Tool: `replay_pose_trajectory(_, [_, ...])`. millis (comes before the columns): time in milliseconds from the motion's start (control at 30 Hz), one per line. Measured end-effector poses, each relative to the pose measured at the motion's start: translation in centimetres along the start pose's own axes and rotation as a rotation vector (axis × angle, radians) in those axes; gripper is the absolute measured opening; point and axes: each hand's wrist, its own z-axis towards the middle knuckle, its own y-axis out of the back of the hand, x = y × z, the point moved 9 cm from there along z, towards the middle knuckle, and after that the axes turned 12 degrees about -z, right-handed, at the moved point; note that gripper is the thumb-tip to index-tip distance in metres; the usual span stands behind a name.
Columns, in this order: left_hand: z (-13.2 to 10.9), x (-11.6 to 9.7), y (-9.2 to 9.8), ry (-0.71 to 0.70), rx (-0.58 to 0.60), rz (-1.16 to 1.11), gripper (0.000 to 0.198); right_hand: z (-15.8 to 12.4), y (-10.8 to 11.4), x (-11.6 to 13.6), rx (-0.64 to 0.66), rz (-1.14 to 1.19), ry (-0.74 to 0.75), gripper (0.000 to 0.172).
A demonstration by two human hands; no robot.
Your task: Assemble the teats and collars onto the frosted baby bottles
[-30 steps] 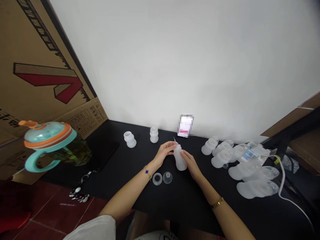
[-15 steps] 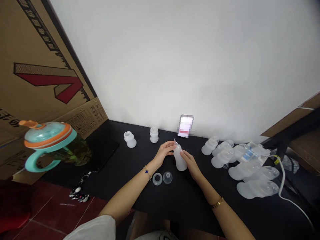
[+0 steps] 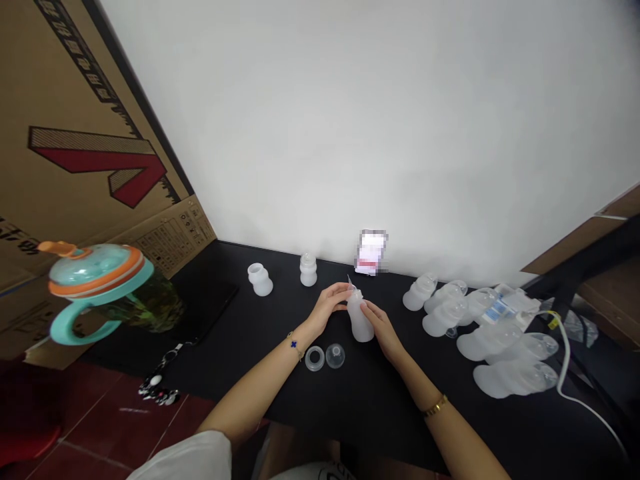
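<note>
Nothing visibly shifted: right hand (image 3: 381, 327) grips the bottle (image 3: 361, 325), left hand (image 3: 328, 301) seemingly pinches its clear tip (image 3: 351, 285), inside the desk edge (image 3: 305, 424).

We see one pale sleeve (image 3: 187, 457), on the left arm (image 3: 250, 397). We spot a thin bracelet (image 3: 295, 345) there too, with a little blue flower (image 3: 293, 344). The right arm (image 3: 413, 379) has a shiny gold band (image 3: 435, 405). Low down, we see pale cloth (image 3: 295, 473) with dark marks (image 3: 331, 475).
</note>
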Motion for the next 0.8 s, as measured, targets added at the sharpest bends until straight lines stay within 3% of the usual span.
replay_pose_trajectory(800, [0.00, 0.04, 0.16, 0.020, -0.021, -0.001, 0.039, 0.16, 0.08, -0.45, 0.001, -0.003, -0.012, 0.050])
